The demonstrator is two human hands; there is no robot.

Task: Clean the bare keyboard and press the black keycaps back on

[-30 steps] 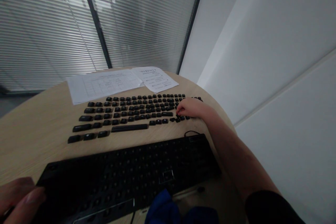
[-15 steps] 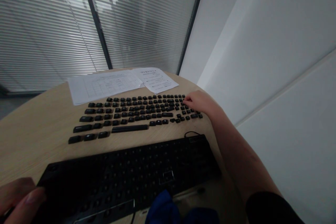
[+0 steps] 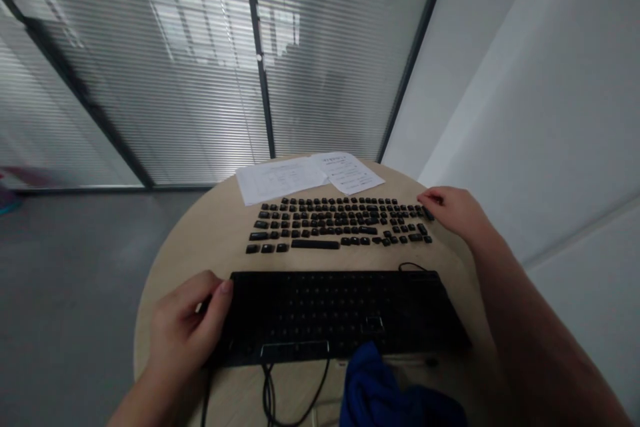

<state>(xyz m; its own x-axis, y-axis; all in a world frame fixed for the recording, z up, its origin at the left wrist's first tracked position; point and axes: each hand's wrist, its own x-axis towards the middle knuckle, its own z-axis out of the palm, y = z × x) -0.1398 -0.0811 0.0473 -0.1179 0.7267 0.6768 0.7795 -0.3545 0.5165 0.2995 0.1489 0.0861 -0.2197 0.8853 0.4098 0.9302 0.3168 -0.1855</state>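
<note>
A black keyboard frame (image 3: 345, 313) with its keys taken off lies near me on a round wooden table (image 3: 200, 240). Behind it the loose black keycaps (image 3: 340, 220) are laid out in rows. My left hand (image 3: 187, 323) grips the frame's left end, thumb on top. My right hand (image 3: 453, 210) is at the right end of the keycap rows, fingers curled and pinched round a dark keycap.
Two printed paper sheets (image 3: 305, 177) lie at the table's far edge. A blue cloth (image 3: 385, 393) lies at the near edge, beside the keyboard cable (image 3: 273, 393). Glass walls with blinds stand behind; a white wall is on the right, grey floor on the left.
The view pulled back and turned left, showing the whole table. My right hand moved from the keycaps' right block to their far right end. My left hand stays on the frame.
</note>
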